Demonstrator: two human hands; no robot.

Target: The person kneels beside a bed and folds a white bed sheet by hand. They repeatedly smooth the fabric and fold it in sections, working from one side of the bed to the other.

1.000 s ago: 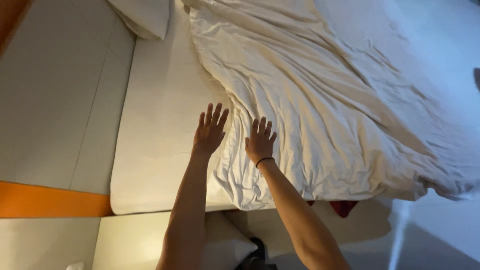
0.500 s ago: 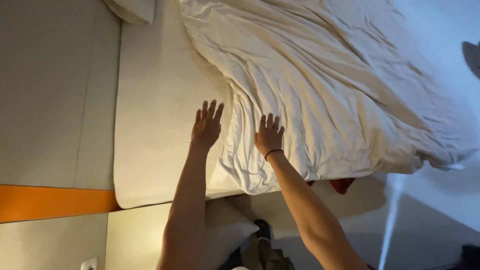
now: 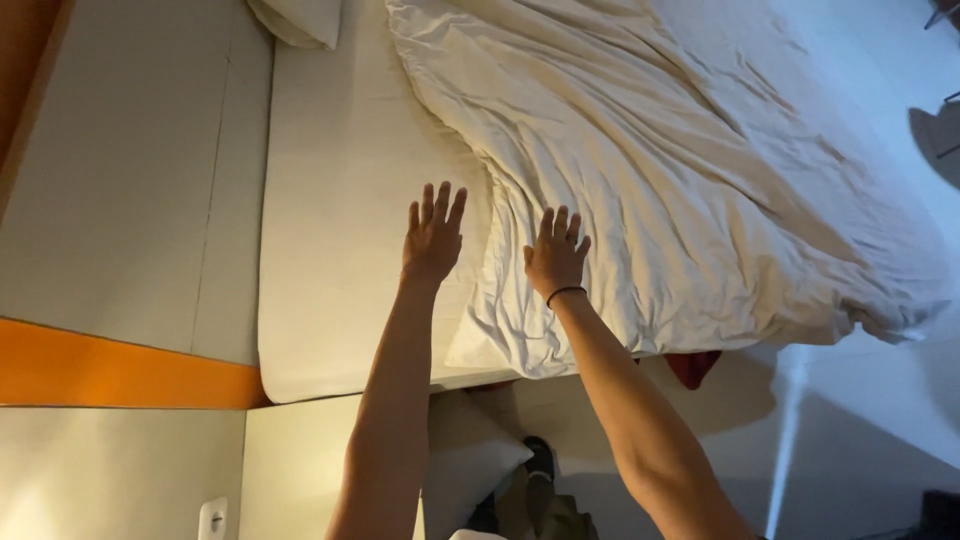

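Presently, the left hand (image 3: 432,240) lay flat with fingers spread on the bare white mattress sheet (image 3: 330,220), gripping nothing. The right hand (image 3: 556,255) pressed likewise, open-palmed, on the crumpled cream duvet (image 3: 680,170) at frame centre. By judgement, smoothing was incomplete: the duvet sat skewed towards the right, creases remaining.

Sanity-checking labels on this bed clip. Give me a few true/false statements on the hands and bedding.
1. The left hand lies flat on the bare sheet. True.
2. The right hand grips a pillow. False: it rests open on the rumpled duvet, fingers spread.
3. A dark band circles the right wrist. True.
4. The duvet covers the whole bed. False: a strip of sheet beside it is bare.
5. A pillow lies at the top edge of the view. True.
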